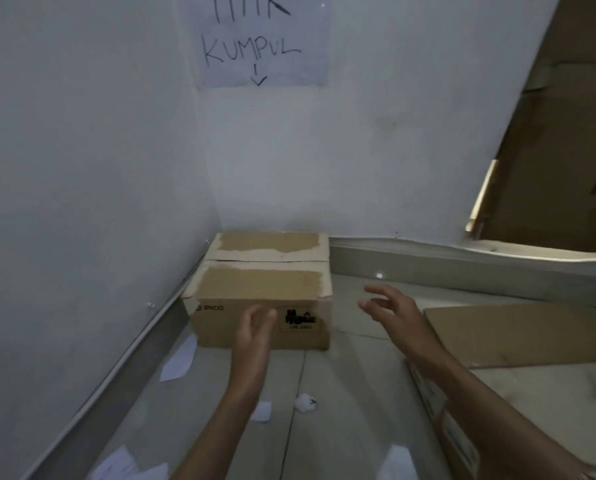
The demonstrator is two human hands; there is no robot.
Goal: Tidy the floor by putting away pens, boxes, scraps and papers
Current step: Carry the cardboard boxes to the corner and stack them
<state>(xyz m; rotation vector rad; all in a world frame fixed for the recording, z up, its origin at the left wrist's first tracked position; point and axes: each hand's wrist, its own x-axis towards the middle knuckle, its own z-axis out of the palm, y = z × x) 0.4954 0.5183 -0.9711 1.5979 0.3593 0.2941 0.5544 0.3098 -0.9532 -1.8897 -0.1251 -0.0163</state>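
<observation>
A closed brown cardboard box [260,289] stands on the floor in the corner, under a handwritten paper sign [260,43] taped to the wall. My left hand [255,332] hovers in front of the box's near face, fingers relaxed and holding nothing. My right hand [391,311] is spread to the right of the box, apart from it and empty. White paper sheets [178,360] lie on the floor at the left. A crumpled scrap [305,402] and a small white piece [261,410] lie between my forearms.
A flattened cardboard sheet [518,336] lies on the floor at the right, over a long box [442,410]. A large carton [563,150] leans at the upper right. More papers [126,465] sit at the bottom left. Walls close the corner on two sides.
</observation>
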